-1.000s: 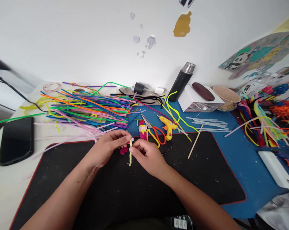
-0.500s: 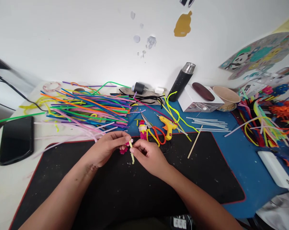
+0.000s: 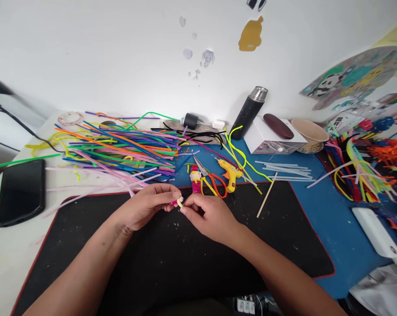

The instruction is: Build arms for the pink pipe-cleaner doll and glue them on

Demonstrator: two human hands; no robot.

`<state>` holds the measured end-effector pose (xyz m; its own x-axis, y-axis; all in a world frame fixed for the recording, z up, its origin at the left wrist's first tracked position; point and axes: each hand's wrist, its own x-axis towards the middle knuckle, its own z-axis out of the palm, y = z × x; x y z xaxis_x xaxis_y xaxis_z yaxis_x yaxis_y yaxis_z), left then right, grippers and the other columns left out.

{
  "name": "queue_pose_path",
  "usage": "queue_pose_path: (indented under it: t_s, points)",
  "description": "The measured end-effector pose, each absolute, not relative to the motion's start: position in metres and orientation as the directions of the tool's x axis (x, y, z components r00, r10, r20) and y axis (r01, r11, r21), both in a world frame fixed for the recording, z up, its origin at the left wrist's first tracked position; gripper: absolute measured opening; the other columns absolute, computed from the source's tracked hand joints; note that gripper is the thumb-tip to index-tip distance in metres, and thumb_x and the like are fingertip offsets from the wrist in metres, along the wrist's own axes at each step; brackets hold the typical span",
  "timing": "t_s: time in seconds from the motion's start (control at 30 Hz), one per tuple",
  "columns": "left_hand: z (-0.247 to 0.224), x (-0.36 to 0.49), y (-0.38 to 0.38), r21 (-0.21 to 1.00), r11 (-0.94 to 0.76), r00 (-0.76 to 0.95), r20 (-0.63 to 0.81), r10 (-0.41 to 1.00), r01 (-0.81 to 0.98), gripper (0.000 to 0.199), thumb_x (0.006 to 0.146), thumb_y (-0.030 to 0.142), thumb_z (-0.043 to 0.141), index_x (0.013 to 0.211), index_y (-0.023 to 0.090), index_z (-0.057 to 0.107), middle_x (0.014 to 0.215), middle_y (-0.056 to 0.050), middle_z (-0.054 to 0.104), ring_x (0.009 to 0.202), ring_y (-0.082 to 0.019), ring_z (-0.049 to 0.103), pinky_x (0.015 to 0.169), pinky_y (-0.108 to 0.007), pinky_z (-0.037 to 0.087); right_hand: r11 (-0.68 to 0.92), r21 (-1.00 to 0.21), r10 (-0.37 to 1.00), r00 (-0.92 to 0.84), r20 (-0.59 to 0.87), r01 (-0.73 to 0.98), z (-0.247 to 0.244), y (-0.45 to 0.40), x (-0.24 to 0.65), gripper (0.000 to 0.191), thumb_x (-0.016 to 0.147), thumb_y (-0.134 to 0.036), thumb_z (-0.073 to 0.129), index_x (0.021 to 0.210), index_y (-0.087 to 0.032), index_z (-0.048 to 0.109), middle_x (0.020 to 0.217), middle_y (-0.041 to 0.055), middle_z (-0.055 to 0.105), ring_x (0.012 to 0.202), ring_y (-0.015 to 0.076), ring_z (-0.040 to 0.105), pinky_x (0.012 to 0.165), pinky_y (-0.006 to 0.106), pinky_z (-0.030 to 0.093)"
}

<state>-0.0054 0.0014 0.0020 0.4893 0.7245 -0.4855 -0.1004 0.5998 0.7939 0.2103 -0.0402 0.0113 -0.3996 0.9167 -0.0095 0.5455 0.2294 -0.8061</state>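
Observation:
Over the black mat, my left hand (image 3: 148, 205) is closed on a small magenta pipe-cleaner piece (image 3: 174, 203), mostly hidden by the fingers. A short pale yellow pipe cleaner (image 3: 180, 203) lies curved against it, pinched by the fingertips of my right hand (image 3: 211, 217). Just behind the hands lies another magenta and yellow pipe-cleaner piece (image 3: 196, 181). Scissors with orange and yellow handles (image 3: 218, 186) rest beside it, and a yellow glue gun (image 3: 231, 175) is right of them.
Many coloured pipe cleaners (image 3: 126, 149) are heaped at the back left. A phone (image 3: 20, 193) lies far left. A wooden stick (image 3: 266, 195), glue sticks (image 3: 288, 169), a black thermos (image 3: 249, 114) and a white box (image 3: 273, 138) stand or lie to the right. A power bank-like white device (image 3: 376, 232) sits far right.
The pale yellow pipe cleaner hung straight down below the fingers before; its lower end is now bent up into a curve. Both hands stay nearly in place.

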Motion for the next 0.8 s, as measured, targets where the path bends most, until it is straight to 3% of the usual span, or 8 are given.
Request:
queue_pose_path:
  t_s: [0.2,0.4,0.8]
  points:
    - [0.004,-0.004,0.000,0.772,0.627,0.549,-0.482,0.683,-0.103,0.035,0.067,0.045,0.093,0.072,0.015,0.077,0.070,-0.002,0.062,0.065,-0.012,0.047,0.064,-0.025,0.038,0.307,-0.725,0.898,-0.441,0.005,0.617,0.014,-0.039,0.216,0.013,0.100,-0.033,0.067,0.094,-0.023,0.072,0.071,-0.0036,0.069,0.061,0.0119,0.059,0.061,0.024,0.036]
    - [0.005,-0.002,0.000,0.762,0.640,0.558,-0.492,0.668,-0.095,0.037,0.065,0.047,0.095,0.071,0.015,0.078,0.070,-0.002,0.063,0.064,-0.011,0.047,0.063,-0.024,0.038,0.290,-0.728,0.905,-0.425,-0.001,0.621,0.012,-0.039,0.218,0.014,0.100,-0.036,0.068,0.097,-0.023,0.073,0.071,-0.0038,0.067,0.059,0.0119,0.058,0.060,0.024,0.037]
    - [0.000,-0.002,-0.001,0.760,0.645,0.564,-0.498,0.658,-0.081,0.038,0.065,0.049,0.096,0.078,0.015,0.084,0.071,-0.003,0.068,0.063,-0.010,0.050,0.062,-0.023,0.039,0.305,-0.750,0.911,-0.410,0.050,0.587,0.006,-0.041,0.223,0.031,0.102,-0.039,0.064,0.129,-0.023,0.069,0.070,-0.0042,0.065,0.059,0.0130,0.058,0.062,0.024,0.041]
